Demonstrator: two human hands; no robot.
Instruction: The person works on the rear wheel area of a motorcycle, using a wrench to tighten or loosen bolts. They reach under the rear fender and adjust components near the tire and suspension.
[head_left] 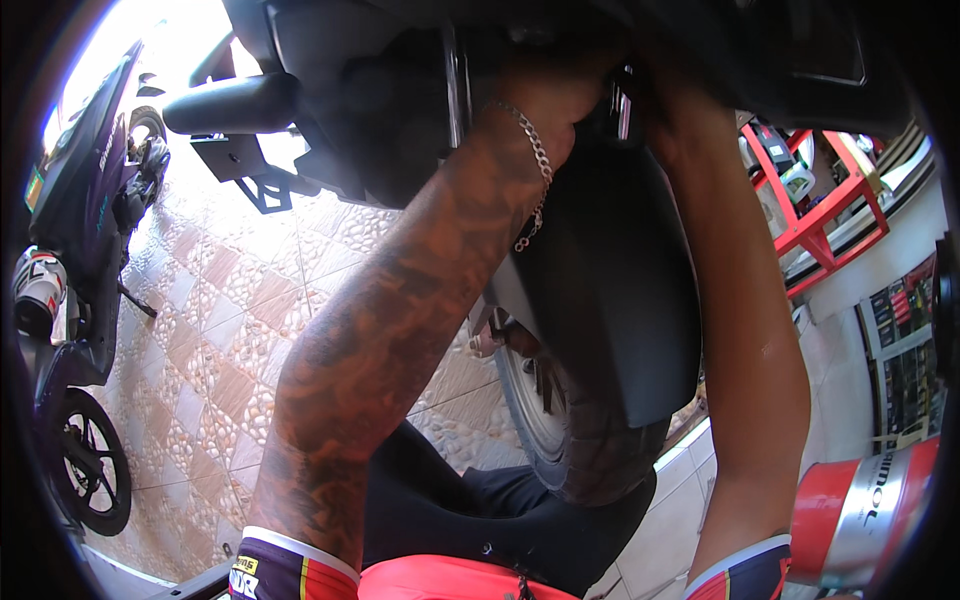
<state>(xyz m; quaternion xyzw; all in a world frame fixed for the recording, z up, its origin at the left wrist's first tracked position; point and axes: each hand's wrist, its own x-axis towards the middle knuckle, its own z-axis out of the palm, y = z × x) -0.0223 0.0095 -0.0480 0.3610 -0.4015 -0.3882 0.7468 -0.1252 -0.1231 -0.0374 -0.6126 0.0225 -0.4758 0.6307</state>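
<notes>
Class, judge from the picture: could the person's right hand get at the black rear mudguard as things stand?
Probably yes: the right hand is raised near the upper end of the black mudguard, and nothing visible seems to block the way down to it.

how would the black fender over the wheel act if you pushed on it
The fender is probably fairly stiff, since its broad shell curves. Its smooth, softly shining surface might be slippery. It looks like plastic, so it is likely light for its size.

- a motorcycle workshop is suggested
- work is done above a black mudguard point(625, 290)
- a motorcycle point(88, 205) is parked
- containers point(797, 183) are held in a red rack point(826, 219)
</notes>
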